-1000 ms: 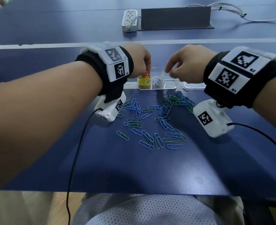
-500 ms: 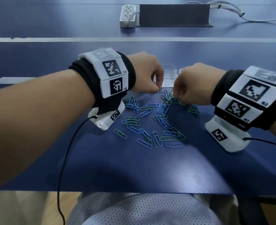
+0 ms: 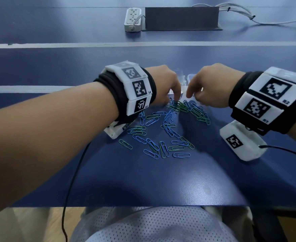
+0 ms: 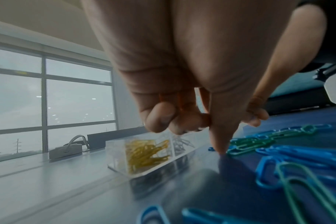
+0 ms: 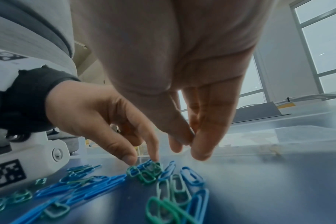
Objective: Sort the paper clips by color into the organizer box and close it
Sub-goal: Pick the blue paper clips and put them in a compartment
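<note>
A: Starting at the left, why is the left hand (image 3: 163,84) reaching so low?

B: It is working at the far edge of the loose paper clips (image 3: 163,131), next to the organizer box (image 4: 144,153). Thumb and forefinger are pointing down, slightly apart, with both tips touching a small knot of green clips (image 5: 146,171); the other fingers are curling up out of the way. I judge it is about to pinch, but nothing is lifted yet.

A: And the box itself?

B: It is sitting just beyond the pile, lid open, so each drop is a short trip. 1 compartment is holding yellow clips (image 4: 146,153), the next 1 silvery ones (image 4: 182,143). Whether other compartments hold anything I cannot tell.

A: So what is left on the table (image 3: 143,180)?

B: Only blue and green clips, mixed and overlapping. That is probably why 2 hands are picking at once, perhaps 1 color each.

A: And the right hand (image 3: 211,86)?

B: It is hovering just above the clips, fingers extended together, thumb close against them. It is holding nothing I can see.
</note>
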The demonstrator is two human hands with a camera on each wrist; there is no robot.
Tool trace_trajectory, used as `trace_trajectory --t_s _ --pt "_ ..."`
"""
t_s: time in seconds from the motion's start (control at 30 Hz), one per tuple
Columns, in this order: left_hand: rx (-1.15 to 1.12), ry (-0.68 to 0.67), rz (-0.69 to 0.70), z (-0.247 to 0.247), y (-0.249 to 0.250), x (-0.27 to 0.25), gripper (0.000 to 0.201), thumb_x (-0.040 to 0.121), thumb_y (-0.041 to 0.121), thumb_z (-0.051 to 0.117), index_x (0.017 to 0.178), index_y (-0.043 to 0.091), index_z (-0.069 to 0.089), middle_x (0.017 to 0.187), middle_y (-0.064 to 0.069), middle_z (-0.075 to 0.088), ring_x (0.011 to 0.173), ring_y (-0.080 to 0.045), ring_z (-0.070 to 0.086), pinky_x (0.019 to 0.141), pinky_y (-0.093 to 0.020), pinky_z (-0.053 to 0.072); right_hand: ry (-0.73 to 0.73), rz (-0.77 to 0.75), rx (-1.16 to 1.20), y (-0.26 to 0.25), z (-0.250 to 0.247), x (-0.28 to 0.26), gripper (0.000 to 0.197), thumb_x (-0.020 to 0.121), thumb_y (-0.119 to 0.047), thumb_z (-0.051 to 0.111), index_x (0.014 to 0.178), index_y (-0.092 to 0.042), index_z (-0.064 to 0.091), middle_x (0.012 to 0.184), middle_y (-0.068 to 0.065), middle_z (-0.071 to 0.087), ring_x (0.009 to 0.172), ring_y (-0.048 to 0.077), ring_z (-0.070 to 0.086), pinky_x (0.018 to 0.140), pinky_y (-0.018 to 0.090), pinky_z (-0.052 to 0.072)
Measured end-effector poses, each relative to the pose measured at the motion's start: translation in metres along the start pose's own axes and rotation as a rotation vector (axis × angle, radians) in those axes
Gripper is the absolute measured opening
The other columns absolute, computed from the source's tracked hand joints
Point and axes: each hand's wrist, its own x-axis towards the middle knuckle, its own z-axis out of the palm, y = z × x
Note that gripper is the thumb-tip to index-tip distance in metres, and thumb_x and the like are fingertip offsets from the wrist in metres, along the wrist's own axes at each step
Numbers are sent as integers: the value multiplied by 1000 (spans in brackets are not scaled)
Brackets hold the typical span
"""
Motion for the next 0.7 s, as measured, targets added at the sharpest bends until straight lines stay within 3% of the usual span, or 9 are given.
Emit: trace_trajectory --t_s 0.13,0.2,0.3,0.43,0.53,0.6,0.7 --pt "26 -22 -2 1 -1 3 27 75 13 66 96 30 72 56 9 50 68 -19 54 78 -36 55 6 25 -8 -7 4 8 14 80 -23 64 85 -15 74 70 5 62 76 26 58 69 27 45" --pt "39 -29 -11 0 0 3 23 75 13 65 92 26 73 57 9 51 69 -20 55 79 -38 55 -17 24 -48 -10 7 11 18 76 -32 72 81 -15 73 71 6 62 74 26 57 67 27 43" --pt "43 -18 -26 1 -1 2 20 78 13 62 91 22 73 64 5 55 73 -18 53 81 -38 55 -16 18 -72 -12 10 14 17 73 -28 75 82 -14 73 74 7 64 77 28 60 68 29 48" --pt "9 16 -29 3 -2 -2 17 79 14 57 85 15 72 71 3 58 74 -16 51 78 -29 50 -30 20 -65 -13 11 14 12 76 -20 66 84 -14 73 82 7 70 82 27 63 70 29 50" --pt "-31 26 -15 1 -2 -7 9 76 17 58 79 15 66 78 -1 65 74 -18 53 79 -32 50 -29 12 -45 -12 10 12 5 75 -23 66 72 -19 68 68 1 62 76 24 58 67 27 46" --pt "-74 49 -29 -1 -3 -11 7 75 17 60 81 14 64 70 5 62 69 -16 53 76 -30 49 -32 -7 -34 -11 9 10 10 74 -24 66 64 -24 62 62 -5 58 72 20 55 66 26 43" --pt "-132 66 -70 -4 -4 -17 15 78 11 58 91 17 63 60 13 48 58 -5 46 67 -20 36 -29 -51 -16 -11 11 8 7 74 -21 65 68 -24 65 72 -1 65 74 20 57 72 30 51"
